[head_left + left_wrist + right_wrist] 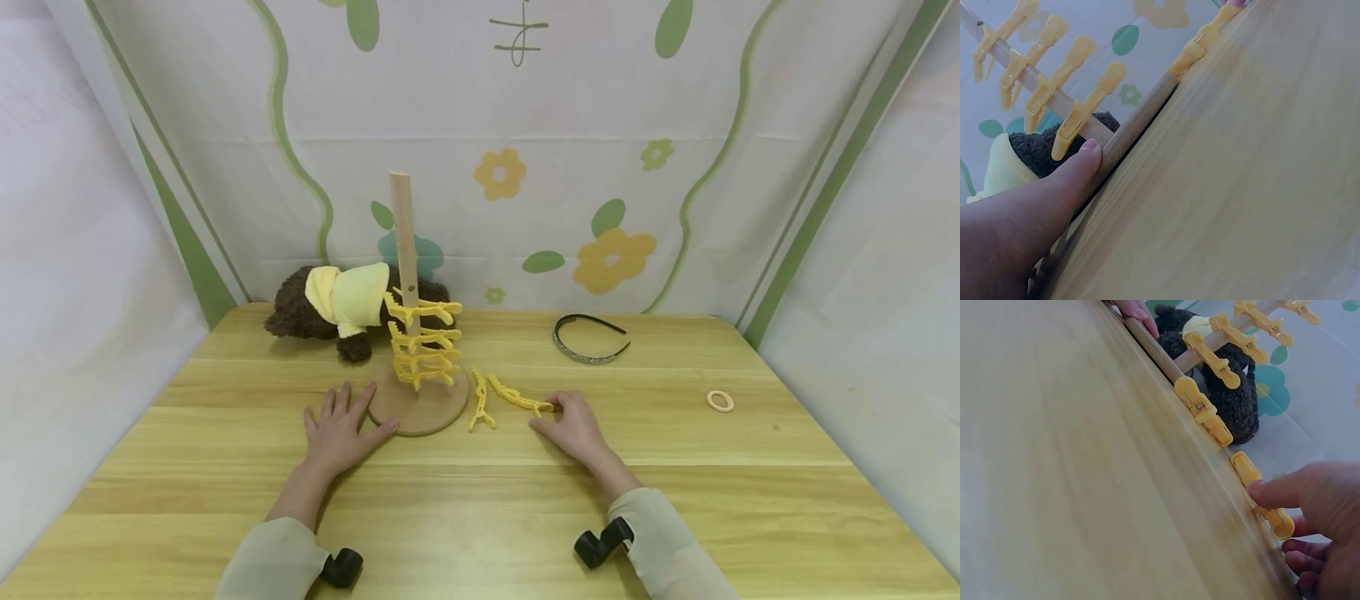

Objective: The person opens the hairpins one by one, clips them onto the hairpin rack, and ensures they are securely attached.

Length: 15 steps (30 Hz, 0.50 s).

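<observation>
A wooden post (403, 242) stands on a round wooden base (416, 417), with several yellow hair clips (425, 337) clamped along it one above another. My left hand (337, 433) lies with fingers spread at the base's left edge; its thumb (1088, 156) touches the rim. Right of the base, one loose yellow hair clip (481, 402) lies on the table. Beside it, another yellow hair clip (517, 395) points towards my right hand (573, 427). That hand pinches this clip's near end between thumb (1272, 489) and fingers, close to the tabletop.
Behind the post lies a dark plush toy (292, 304) in a yellow top. A glittery black headband (592, 359) sits at the back right, with a small pale ring (720, 402) farther right. Printed fabric (450, 108) walls in the table (480, 517).
</observation>
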{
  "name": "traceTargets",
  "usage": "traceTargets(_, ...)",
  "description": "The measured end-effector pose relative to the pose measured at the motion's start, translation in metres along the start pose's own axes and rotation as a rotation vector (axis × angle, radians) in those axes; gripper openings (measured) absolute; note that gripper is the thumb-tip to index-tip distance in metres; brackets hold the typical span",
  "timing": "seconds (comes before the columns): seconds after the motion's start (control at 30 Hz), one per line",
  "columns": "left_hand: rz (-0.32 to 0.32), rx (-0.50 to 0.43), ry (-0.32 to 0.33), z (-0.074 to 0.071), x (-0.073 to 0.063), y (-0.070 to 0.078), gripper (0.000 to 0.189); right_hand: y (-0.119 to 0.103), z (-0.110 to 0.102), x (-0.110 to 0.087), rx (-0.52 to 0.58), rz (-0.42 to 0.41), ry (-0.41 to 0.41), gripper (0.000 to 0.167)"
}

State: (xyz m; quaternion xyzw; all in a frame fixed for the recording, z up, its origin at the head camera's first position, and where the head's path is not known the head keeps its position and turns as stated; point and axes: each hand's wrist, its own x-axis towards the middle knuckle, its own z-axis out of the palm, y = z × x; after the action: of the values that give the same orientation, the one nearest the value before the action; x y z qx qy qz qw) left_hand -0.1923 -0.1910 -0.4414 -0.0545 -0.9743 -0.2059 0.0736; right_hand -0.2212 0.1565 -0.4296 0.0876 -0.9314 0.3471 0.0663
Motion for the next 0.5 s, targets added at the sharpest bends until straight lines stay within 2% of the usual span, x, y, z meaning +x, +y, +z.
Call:
traceTargets(0.23, 0.001, 0.002, -0.002, -0.002, 0.000, 0.002, 0.083, 0.006, -0.007, 0.003, 0.136, 0.037, 0.025, 0.039)
traceTargets(0.5, -0.005, 0.005, -0.008, -0.002, -0.001, 0.002, 0.083, 0.016, -0.023, 0.004, 0.205, 0.058, -0.030, 0.037)
